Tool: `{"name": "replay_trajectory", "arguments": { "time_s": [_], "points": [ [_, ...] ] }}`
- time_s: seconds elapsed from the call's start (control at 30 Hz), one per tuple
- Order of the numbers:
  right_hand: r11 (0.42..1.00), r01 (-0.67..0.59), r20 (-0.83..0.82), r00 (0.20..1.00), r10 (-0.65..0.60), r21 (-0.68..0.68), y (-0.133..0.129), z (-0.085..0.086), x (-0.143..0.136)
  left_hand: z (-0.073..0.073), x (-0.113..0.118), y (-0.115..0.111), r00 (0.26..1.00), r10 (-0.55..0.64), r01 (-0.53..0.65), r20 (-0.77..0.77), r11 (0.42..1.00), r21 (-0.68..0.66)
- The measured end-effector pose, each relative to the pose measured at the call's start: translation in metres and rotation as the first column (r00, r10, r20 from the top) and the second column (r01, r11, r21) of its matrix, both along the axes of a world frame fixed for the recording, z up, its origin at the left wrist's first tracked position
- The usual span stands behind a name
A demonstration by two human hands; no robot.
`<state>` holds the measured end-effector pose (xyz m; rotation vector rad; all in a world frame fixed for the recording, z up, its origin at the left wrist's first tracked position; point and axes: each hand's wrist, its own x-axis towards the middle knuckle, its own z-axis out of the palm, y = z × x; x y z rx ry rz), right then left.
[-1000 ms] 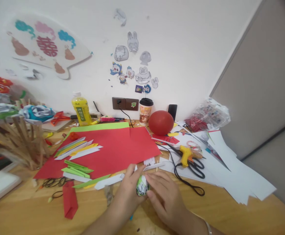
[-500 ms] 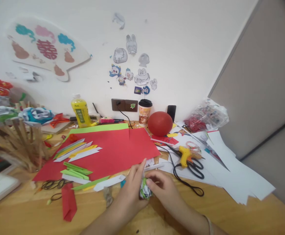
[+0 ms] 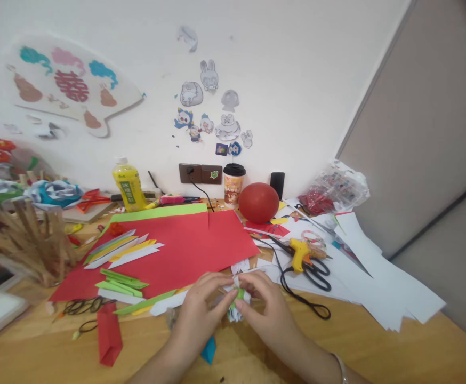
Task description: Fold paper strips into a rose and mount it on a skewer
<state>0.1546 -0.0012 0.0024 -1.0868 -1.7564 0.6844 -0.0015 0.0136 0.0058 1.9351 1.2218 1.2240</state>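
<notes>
A small green and white folded paper piece (image 3: pixel 236 311) is between both hands, above the front of the wooden table. My left hand (image 3: pixel 201 306) pinches it from the left with thumb and fingers. From the right, my right hand (image 3: pixel 267 304) grips it too, the thumbs nearly meeting. Below my left hand a blue paper piece (image 3: pixel 209 350) shows. Green paper strips (image 3: pixel 121 282) and a white strip (image 3: pixel 169 303) lie to the left, near a red sheet (image 3: pixel 193 242).
A yellow glue gun (image 3: pixel 299 255) and black-handled scissors (image 3: pixel 316 273) lie on white paper at right. Behind are a red balloon (image 3: pixel 258 202), a lidded cup (image 3: pixel 233 186) and a yellow bottle (image 3: pixel 129 186). Wooden sticks (image 3: pixel 37 240) stand at left.
My left hand has turned and its fingers now curl over the top of the paper piece. More of the blue paper shows below it. The view has shifted slightly.
</notes>
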Motion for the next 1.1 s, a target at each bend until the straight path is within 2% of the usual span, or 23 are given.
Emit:
{"name": "replay_trajectory", "arguments": {
  "time_s": [0.13, 0.27, 0.37, 0.57, 0.67, 0.77, 0.9, 1.0, 1.1],
  "points": [
    [0.999, -0.042, 0.007, 0.999, 0.042, 0.026, 0.002, 0.004, 0.003, 0.000, 0.000, -0.002, 1.000, 0.013, -0.012, -0.005, 0.998, 0.065],
    [0.999, -0.053, -0.048, 0.997, 0.052, -0.004, 0.005, 0.003, 0.006, 0.004, 0.000, -0.002, 0.999, -0.043, 0.043, 0.008, 0.999, -0.033],
    [0.997, -0.055, -0.085, 0.995, 0.050, -0.054, 0.006, 0.002, 0.006, 0.005, 0.000, -0.002, 0.999, -0.036, 0.037, 0.011, 0.996, -0.081],
    [0.990, -0.015, -0.118, 0.993, -0.002, -0.140, 0.006, 0.001, 0.004, 0.001, -0.001, 0.000, 0.998, -0.054, 0.054, 0.024, 0.998, -0.020],
    [0.982, -0.051, -0.154, 0.988, 0.023, -0.181, 0.007, 0.001, 0.005, 0.000, -0.001, 0.001, 0.996, -0.091, 0.091, 0.010, 0.996, -0.003],
    [0.987, -0.084, -0.137, 0.988, 0.065, -0.137, 0.008, 0.001, 0.006, -0.002, -0.001, 0.002, 0.991, -0.137, 0.137, -0.004, 0.990, 0.041],
    [0.996, -0.054, -0.078, 0.996, 0.048, -0.075, 0.007, 0.002, 0.006, -0.005, 0.000, 0.001, 0.996, -0.090, 0.088, 0.021, 0.992, 0.089],
    [0.996, -0.017, -0.076, 0.997, 0.011, -0.083, 0.006, 0.001, 0.006, -0.002, 0.000, 0.000, 0.997, -0.071, 0.071, 0.022, 0.997, 0.026],
    [0.988, -0.026, -0.135, 0.991, 0.005, -0.150, 0.006, 0.001, 0.006, 0.008, -0.002, 0.000, 0.995, -0.095, 0.096, 0.012, 0.989, -0.115]
  ]
}}
